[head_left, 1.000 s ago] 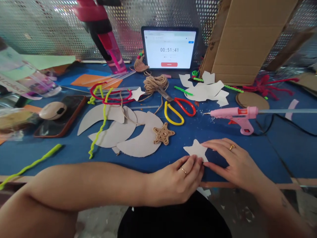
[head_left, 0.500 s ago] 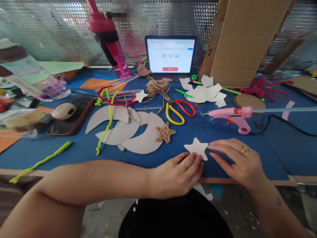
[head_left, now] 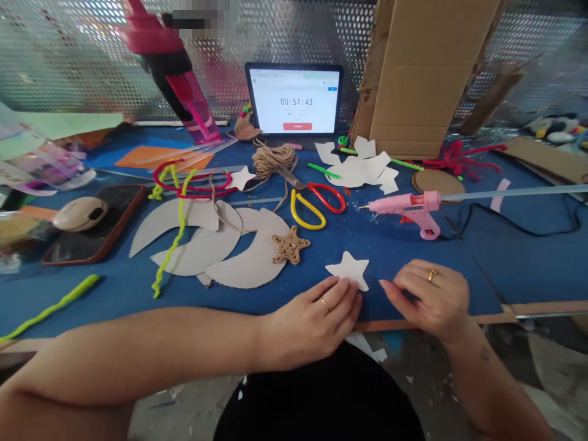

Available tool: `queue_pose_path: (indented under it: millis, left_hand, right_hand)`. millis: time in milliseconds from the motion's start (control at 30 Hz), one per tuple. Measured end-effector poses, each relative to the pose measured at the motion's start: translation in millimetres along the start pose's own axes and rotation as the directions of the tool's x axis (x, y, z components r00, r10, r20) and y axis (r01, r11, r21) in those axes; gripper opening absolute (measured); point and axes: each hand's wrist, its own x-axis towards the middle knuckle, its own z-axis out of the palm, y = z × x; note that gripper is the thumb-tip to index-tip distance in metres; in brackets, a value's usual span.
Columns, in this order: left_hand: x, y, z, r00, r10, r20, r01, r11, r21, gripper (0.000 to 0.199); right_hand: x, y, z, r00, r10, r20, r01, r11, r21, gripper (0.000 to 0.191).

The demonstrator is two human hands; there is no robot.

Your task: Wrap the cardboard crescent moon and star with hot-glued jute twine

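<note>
White, five-pointed, card-like star [head_left: 348,266]: taken as the centre of the clock face, twelve at the far side; sits near the front edge of the dark blue tabletop [head_left: 542,263], whether flat on it or slightly raised cannot be told. Left hand [head_left: 312,321]: at seven o'clock, fingers pressed together over the star's near edge, holding it; thumb hidden, so a pinch from beneath cannot be confirmed. Right hand [head_left: 429,294]: between three and four, fingers loosely curled, thumb tip out, apart from the star; whether anything is tucked in the palm cannot be told. Step in hand, as judged: steadying the cut-out with the left hand alone. Next move, as judged: calls for light fingertip pressure, the points seeming easy to bend, and space from the pink plastic glue gun [head_left: 399,204] at half past one, a translucent glue stick [head_left: 505,193] in its back end. Containers: pink-and-black drinking bottle [head_left: 168,67], half past ten, see-through lower body tinted pink, contents uncertain; clear plastic pack [head_left: 59,168], just short of ten, pink and purple contents, blurred; clear plastic bag [head_left: 25,231], just past nine, brownish contents, indistinct; tall brown cardboard box-like form [head_left: 413,79], between twelve and one, interior not visible.
</note>
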Motion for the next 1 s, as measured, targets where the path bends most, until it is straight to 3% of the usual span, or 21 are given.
queue_pose_path:
  millis: [333,600,1000]
  left_hand:
    - [-0.9,1.0,0.8,1.000,0.001,-0.008,-0.001,1.000,0.011,0.041]
    - [-0.9,0.6,0.7,1.000,-0.001,-0.024,0.002,0.999,0.042,0.040]
    - [0.0,0.5,-1.9,0.999,-0.017,-0.039,0.019,0.999,0.051,0.038]
  right_hand:
    - [-0.5,6.9,-9.2,0.988,0.147,-0.038,-0.141,0.982,0.129,0.026]
    - [-0.3,1.3,-3.0,0.998,0.054,0.020,-0.056,0.988,0.140,0.026]
    - [-3.6,2.2,-1.5,0.998,0.044,0.048,-0.051,0.988,0.149,0.026]
